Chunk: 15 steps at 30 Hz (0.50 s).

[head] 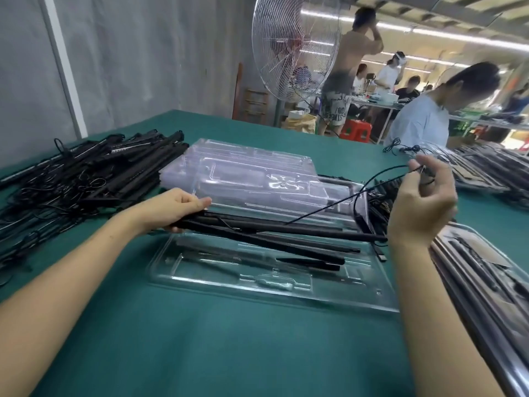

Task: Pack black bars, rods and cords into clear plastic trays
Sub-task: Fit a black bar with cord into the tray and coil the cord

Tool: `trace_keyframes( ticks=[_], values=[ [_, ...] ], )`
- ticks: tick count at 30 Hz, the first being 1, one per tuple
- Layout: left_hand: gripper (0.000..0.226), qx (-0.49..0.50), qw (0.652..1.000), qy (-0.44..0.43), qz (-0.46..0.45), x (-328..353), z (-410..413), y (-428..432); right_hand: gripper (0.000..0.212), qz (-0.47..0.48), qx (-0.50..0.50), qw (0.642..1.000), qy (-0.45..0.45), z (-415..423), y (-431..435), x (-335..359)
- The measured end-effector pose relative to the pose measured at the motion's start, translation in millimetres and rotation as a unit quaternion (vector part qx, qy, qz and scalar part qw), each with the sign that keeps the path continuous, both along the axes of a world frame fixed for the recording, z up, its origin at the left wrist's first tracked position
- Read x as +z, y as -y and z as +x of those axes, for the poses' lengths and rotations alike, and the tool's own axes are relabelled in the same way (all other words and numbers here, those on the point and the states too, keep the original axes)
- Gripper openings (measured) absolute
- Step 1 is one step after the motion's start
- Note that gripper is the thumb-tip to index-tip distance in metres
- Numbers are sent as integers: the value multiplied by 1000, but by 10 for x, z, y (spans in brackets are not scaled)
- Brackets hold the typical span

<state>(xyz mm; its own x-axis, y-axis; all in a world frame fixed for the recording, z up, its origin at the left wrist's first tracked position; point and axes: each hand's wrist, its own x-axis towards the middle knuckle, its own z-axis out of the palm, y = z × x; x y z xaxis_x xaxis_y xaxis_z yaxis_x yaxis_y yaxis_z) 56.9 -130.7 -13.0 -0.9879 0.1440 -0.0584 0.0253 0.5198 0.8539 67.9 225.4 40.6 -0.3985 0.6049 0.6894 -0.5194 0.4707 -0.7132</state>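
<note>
Your left hand [177, 206] gripping the black bars [274, 233] over the near clear tray [269, 285], your right hand [423, 204] pinching the cord [357, 193] above it, green tabletop [229, 345], spare trays [249, 173] beyond

Bright, even light comes from ceiling tube lamps [458, 38] far right; shadows are soft. Glare streaks the clear trays [257, 173]. The frame is slightly blurred overall and bends at the edges.

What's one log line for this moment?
left hand: grips black rods | right hand: pinches cord | clear tray: under rods
</note>
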Motion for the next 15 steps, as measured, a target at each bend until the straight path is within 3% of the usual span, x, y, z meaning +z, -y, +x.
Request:
trace_keyframes(
  ticks=[3,5,10,15],
  values=[
    [56,-31,995,-53,-80,25,11,-7,32,249,-93,963,-41,-28,-6,-118],
    [59,-48,978,-95,-180,7,0,-15,33,338,-122,931,-59,-39,-6,-195],
    [57,-20,947,-122,-296,-130,-58,32,29,336,-121,934,-6,-20,-34,-405],
    [42,-32,889,-239,-390,-83,-7,-75,33,291,-44,954,52,-12,-78,-495]
  ],
)
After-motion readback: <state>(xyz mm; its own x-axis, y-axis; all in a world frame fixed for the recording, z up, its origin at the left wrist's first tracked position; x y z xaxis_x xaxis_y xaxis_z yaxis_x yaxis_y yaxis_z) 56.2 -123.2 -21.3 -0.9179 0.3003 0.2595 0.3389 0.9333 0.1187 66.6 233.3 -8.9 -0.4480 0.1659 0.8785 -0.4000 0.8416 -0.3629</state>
